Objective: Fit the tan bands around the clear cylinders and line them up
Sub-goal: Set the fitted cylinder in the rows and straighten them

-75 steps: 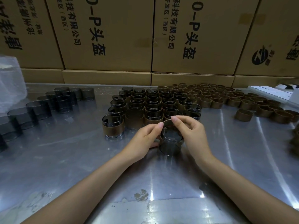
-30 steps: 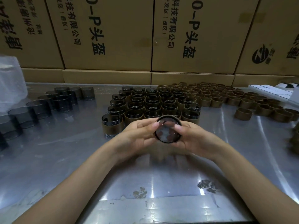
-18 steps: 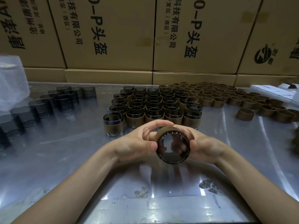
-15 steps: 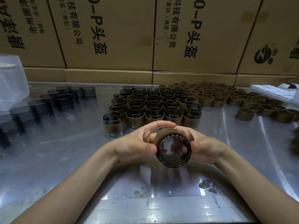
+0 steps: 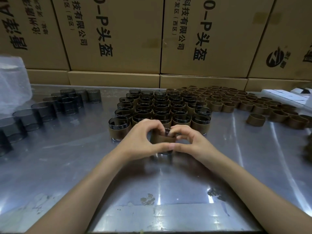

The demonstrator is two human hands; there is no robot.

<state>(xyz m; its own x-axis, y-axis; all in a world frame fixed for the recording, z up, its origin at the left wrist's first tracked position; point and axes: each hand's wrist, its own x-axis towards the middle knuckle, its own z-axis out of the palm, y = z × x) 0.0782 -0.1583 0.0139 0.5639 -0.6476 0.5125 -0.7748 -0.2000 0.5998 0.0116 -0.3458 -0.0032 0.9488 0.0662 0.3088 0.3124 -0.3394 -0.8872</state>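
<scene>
left hand [image 5: 140,141]: fingers curled round the tan-banded clear plastic cylinder [image 5: 163,141]
right hand [image 5: 189,141]: fingers curled round it too
cylinder: upright on shiny metal table [image 5: 67,166]

Both forearms extended forward, converging at centre. Left hand [image 5: 140,139] and right hand [image 5: 189,139] curled inward, thumbs touching tip to tip, fingers bent, gripping banded cylinder [image 5: 163,138] between them.

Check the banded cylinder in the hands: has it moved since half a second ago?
Yes. The banded cylinder was tipped, mouth toward the camera; now it stands upright on the table, nearer the front row of finished cylinders.
</scene>
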